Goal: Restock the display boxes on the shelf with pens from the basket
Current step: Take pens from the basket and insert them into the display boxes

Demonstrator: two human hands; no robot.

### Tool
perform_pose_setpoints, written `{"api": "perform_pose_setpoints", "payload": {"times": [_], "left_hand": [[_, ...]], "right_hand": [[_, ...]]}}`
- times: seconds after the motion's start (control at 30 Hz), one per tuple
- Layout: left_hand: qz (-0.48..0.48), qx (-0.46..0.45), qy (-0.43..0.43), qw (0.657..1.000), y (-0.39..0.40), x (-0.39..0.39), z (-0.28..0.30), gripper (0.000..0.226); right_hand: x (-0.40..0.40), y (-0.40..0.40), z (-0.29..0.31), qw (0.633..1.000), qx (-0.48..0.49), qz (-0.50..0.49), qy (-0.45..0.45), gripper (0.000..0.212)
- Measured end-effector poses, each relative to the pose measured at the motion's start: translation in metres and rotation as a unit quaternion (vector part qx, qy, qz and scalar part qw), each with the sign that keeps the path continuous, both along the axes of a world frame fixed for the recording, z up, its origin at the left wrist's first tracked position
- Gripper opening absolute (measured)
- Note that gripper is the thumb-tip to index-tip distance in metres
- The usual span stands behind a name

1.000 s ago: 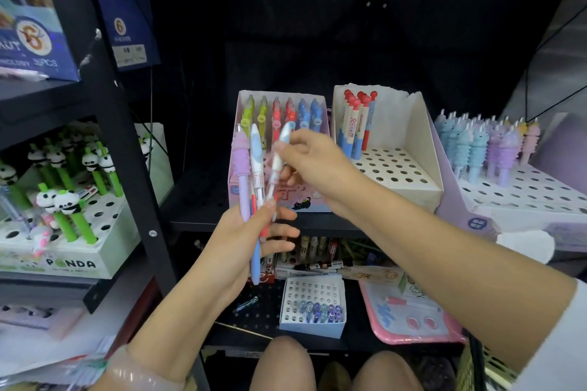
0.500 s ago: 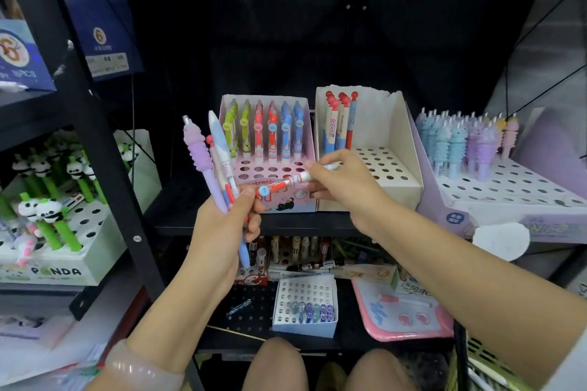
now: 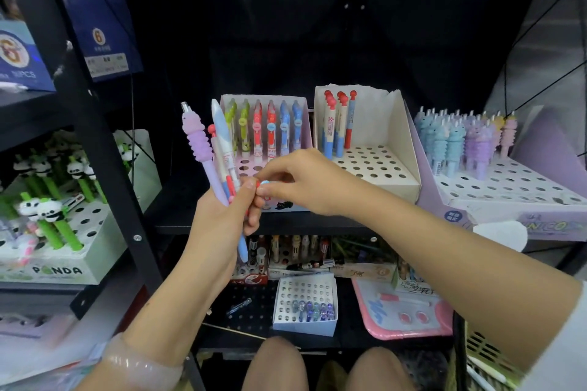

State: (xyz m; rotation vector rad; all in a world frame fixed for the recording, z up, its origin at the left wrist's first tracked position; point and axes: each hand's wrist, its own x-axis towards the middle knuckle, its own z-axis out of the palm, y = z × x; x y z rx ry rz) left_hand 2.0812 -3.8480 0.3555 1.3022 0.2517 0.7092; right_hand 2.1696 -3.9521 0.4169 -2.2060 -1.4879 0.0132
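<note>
Pens (image 3: 219,152) in left hand (image 3: 219,225), right hand (image 3: 305,181) pinching one.

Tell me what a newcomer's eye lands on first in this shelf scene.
First, the two hands meeting at centre: the left hand grips a fan of pens, and the right hand pinches a small red and blue pen end beside it. Behind them on the shelf stand a pink display box of green, red and blue pens and a mostly vacant white box. Panda pens crowd the far left.
</note>
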Motion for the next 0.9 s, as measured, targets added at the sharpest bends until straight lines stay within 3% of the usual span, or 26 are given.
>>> {"api": "perform_pose_setpoints", "payload": {"times": [0.07,0.2,0.33,0.43,0.77,0.9], "left_hand": [[-0.008,0.013,0.018,1.0,0.004,-0.002,-0.003,0.012],[-0.005,0.025,0.051,0.998,0.016,-0.006,-0.013,0.01],[-0.018,0.028,0.055,0.998,0.023,-0.011,-0.017,0.021],[-0.012,0.001,0.055,0.998,0.026,-0.011,-0.017,0.032],[-0.012,-0.069,0.039,0.997,0.036,-0.014,-0.02,0.034],[-0.013,-0.08,0.029,0.996,0.036,-0.014,-0.022,0.035]], "right_hand": [[0.007,0.002,0.001,0.999,0.031,-0.015,0.015,0.026],[0.022,0.006,0.021,0.959,0.225,-0.036,0.166,0.009],[0.033,0.019,0.041,0.918,0.364,-0.075,0.142,0.009],[0.037,0.034,0.032,0.922,0.354,-0.097,0.123,0.002],[0.041,0.054,0.021,0.916,0.35,-0.112,0.162,0.002],[0.042,0.057,0.012,0.946,0.269,-0.144,0.105,0.007]]}}
